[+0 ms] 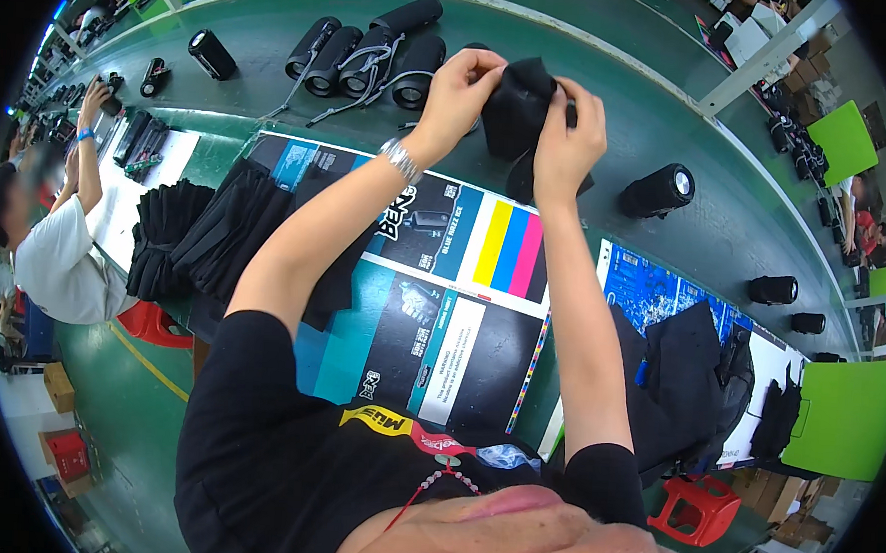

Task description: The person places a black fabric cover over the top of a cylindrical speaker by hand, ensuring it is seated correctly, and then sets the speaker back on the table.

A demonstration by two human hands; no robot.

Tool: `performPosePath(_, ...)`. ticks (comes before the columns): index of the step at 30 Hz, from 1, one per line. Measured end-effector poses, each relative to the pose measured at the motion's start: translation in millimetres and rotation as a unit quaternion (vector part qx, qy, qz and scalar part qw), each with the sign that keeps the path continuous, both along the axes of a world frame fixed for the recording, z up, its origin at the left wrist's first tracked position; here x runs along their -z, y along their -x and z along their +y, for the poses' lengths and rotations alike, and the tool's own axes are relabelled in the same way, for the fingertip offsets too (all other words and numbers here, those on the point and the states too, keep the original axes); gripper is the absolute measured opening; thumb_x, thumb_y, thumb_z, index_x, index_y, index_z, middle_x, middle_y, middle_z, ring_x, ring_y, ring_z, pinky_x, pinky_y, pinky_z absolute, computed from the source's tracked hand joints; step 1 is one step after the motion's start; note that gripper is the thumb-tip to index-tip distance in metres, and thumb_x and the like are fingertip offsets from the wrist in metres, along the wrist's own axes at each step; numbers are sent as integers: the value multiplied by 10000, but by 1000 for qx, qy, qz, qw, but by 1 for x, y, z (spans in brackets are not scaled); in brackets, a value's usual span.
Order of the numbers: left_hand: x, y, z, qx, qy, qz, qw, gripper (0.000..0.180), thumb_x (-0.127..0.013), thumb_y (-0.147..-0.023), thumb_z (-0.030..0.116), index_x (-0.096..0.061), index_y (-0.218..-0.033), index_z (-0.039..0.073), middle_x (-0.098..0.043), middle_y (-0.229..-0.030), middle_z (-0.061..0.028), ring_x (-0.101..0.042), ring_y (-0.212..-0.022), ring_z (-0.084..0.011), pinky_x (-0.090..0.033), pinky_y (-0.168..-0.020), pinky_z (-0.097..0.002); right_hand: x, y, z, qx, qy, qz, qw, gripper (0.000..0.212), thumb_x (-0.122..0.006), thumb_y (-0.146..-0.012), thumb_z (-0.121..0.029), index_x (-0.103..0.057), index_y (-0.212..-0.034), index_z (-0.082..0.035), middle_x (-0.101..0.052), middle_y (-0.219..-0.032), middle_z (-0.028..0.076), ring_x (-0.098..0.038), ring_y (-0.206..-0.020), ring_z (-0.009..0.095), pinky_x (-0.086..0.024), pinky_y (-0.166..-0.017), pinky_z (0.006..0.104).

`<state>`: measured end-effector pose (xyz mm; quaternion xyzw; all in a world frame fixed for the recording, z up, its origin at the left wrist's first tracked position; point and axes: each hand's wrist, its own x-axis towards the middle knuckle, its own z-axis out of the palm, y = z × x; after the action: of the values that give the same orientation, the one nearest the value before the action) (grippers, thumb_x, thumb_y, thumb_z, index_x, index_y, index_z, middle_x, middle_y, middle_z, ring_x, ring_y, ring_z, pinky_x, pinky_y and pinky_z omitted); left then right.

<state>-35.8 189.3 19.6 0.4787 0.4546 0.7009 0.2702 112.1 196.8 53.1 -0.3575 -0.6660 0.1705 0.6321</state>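
Note:
A black cloth pouch [519,110] is raised over the far side of the bench, pulled taut between my two hands. My left hand [460,99] pinches its left upper edge, fingers closed. On the other side my right hand [572,143] grips the right edge, with dark material showing behind the fingers. Whether anything is inside the pouch is hidden. Just left of my left hand lie several black cylindrical speakers [332,68], with grey cords across some of them. A single black speaker [658,191] lies to the right of my right hand.
Stacked black cloth pouches [200,229] lie left of my arm, more black fabric [673,374] to the right. Printed sheets [441,306] cover the near bench. Further speakers [773,290] line the green surface. A co-worker [63,257] works at left; a red stool [693,510] stands lower right.

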Motion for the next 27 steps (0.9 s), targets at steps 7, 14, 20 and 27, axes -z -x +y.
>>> performPosePath(7, 21, -28, -129, 149, 180, 87, 968, 115, -589, -913, 73, -572, -979, -19, -590, -857, -13, -531, -734, -35, -437, -628, -203, 58, -38, -87, -103, 28, -73, 992, 206, -599, -715, 46, -579, -917, 10, -598, -882, 162, -616, -819, 348, -479, -713, 374)
performPosePath(14, 85, -52, -173, 76, 174, 122, 974, 159, -506, -874, -37, -556, -1022, -12, -593, -909, -47, -577, -788, -78, -462, -694, -219, 99, -50, -96, -139, 161, -158, 964, 209, -665, -701, -12, -598, -898, -32, -656, -823, 154, -656, -801, 335, -492, -700, 377)
performPosePath(20, 89, -50, -177, 87, 155, 97, 979, 133, -594, -881, 37, -568, -999, -20, -588, -874, -46, -583, -782, -78, -471, -659, -225, 94, -52, -104, -154, 168, -142, 963, 182, -666, -724, -14, -610, -898, -19, -652, -778, 136, -654, -714, 229, -486, -661, 309)
performPosePath(27, 73, -44, -186, 125, 160, 20, 979, 176, -634, -910, 150, -567, -975, 0, -600, -814, 1, -550, -728, -31, -447, -623, -191, 94, -52, -107, -197, 189, -147, 951, 168, -638, -735, 38, -603, -892, -12, -628, -752, 53, -591, -716, 117, -462, -680, 257)
